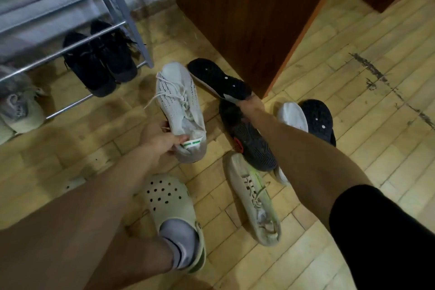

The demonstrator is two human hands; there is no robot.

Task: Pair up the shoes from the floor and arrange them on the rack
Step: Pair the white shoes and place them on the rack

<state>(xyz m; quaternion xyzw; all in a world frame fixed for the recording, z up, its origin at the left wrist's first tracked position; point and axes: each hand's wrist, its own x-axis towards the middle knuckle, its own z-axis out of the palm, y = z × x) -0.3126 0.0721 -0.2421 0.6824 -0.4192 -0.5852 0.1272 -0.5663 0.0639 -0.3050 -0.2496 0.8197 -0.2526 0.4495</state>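
On the wooden floor (pixel 329 92), a white sneaker (pixel 179 101) is gripped at the heel by the left hand (pixel 160 141), fingers closed around its collar, toe pointed away toward the rack (pixel 70 49). Further right, the right hand (pixel 251 103) is closed on the heel end of a second white sneaker (pixel 221 77), which is turned so that its black sole faces up, beside the brown cabinet (pixel 247 19). Under the right forearm a dark grey shoe (pixel 251 141) is seen, with a cream shoe (pixel 256 200) just beside it. Another sole-up shoe (pixel 317 117) lies further right. A black pair (pixel 101 61) is seen on the rack's lowest rail, with a grey shoe (pixel 18 106) to its left. A clog (pixel 174 202) is worn on the near foot.
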